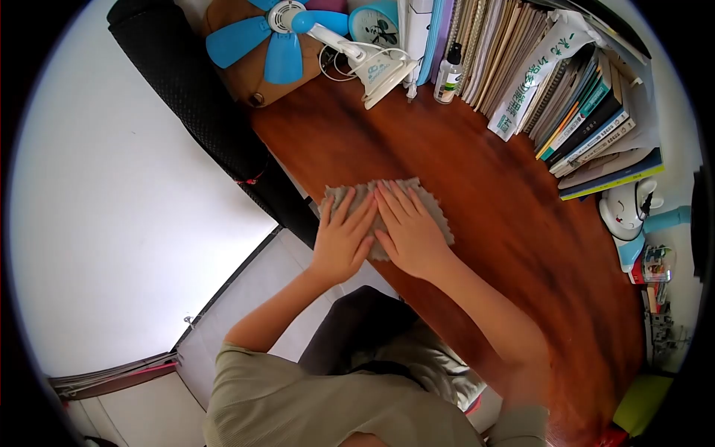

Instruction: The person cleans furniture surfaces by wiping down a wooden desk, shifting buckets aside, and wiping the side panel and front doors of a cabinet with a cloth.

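A grey-brown cloth (433, 205) with zigzag edges lies spread at the left edge of the brown wooden desk (514, 216). My left hand (342, 235) rests flat on its left part, fingers stretched out and pointing away from me. Beside it, my right hand (408, 229) presses flat on the middle of the cloth with its fingers extended. The fingertips of both hands come close together near the cloth's far edge. Part of the cloth is hidden under my palms.
At the far end stand a blue-bladed fan (287, 45), a small spray bottle (448, 74) and a row of books (588, 112). A white-and-blue desk lamp (624, 212) is at the right. A black rolled item (201, 112) runs along the desk's left side.
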Available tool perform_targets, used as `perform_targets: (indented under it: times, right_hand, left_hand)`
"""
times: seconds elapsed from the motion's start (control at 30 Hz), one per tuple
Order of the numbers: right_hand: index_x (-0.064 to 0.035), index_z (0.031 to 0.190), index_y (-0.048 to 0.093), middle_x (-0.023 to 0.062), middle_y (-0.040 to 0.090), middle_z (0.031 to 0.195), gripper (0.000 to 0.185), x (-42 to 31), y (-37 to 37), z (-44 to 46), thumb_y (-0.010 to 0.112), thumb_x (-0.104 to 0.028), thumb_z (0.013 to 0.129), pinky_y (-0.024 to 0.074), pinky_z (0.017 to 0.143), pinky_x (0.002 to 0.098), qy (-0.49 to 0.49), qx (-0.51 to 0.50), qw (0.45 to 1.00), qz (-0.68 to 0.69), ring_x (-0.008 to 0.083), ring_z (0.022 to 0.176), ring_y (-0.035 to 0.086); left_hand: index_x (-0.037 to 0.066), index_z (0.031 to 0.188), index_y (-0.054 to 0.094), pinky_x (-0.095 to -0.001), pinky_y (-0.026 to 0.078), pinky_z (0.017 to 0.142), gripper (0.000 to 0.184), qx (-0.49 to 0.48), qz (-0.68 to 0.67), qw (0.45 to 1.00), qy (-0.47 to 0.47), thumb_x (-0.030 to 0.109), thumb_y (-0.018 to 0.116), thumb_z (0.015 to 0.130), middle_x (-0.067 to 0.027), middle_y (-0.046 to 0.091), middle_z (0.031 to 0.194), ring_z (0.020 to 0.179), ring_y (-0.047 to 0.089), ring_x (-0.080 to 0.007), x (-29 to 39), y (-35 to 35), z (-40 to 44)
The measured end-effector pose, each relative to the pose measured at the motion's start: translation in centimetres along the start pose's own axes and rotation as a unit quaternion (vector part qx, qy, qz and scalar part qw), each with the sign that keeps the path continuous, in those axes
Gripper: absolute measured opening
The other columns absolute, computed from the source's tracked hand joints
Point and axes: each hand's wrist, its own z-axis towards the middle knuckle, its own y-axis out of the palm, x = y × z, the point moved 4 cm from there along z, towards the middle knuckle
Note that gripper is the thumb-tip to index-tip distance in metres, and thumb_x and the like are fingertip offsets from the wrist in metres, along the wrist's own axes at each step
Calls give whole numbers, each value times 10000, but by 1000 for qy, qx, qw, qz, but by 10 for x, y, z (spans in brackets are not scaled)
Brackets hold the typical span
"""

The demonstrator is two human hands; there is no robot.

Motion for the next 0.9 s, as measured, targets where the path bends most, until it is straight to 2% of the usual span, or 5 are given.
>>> perform_targets:
  times: [0.17, 0.33, 0.5, 0.8, 0.9]
  right_hand:
    - [68, 1378, 356, 196, 340, 1456, 591, -5, -3, 2, 514, -245, 903, 206, 1134, 452, -10, -28, 1000, 4, 326, 1375, 281]
    - [46, 1373, 377, 185, 352, 1453, 541, -7, 40, 71, 465, -243, 924, 218, 1127, 455, -39, 1, 999, -6, 319, 1370, 294]
    - [19, 1371, 398, 172, 394, 1434, 508, -9, 89, 158, 409, -254, 943, 230, 1122, 450, -20, 61, 996, -61, 307, 1353, 330]
    - [33, 1352, 424, 169, 414, 1420, 516, -16, 69, 111, 440, -258, 926, 223, 1125, 442, -64, 62, 994, -55, 303, 1351, 331]
    - [39, 1368, 396, 173, 396, 1428, 537, -19, 34, 53, 469, -241, 916, 225, 1125, 446, -76, 4, 997, -8, 313, 1356, 319]
  left_hand:
    - [53, 1339, 492, -549, 68, 1121, 496, 86, -96, 992, -17, 138, 457, 852, -104, 401, 1448, 1362, 296, -337, -16, 18, -8]
    - [13, 1456, 272, -468, 29, 1152, 576, 235, -134, 953, -135, 82, 381, 894, -152, 216, 1538, 1441, 97, -354, -69, 11, 14]
    - [-6, 1461, 252, -448, 51, 1156, 576, 315, -134, 928, -145, 57, 385, 903, -163, 193, 1545, 1444, 74, -351, -149, 2, 36]
    - [-23, 1423, 325, -453, 100, 1152, 508, 257, -107, 950, -140, 62, 391, 926, -134, 281, 1512, 1424, 135, -366, -111, 11, 9]
    - [-45, 1400, 345, -480, 136, 1144, 521, 151, 7, 978, -144, 91, 430, 904, -159, 299, 1495, 1404, 190, -384, -64, 17, -6]
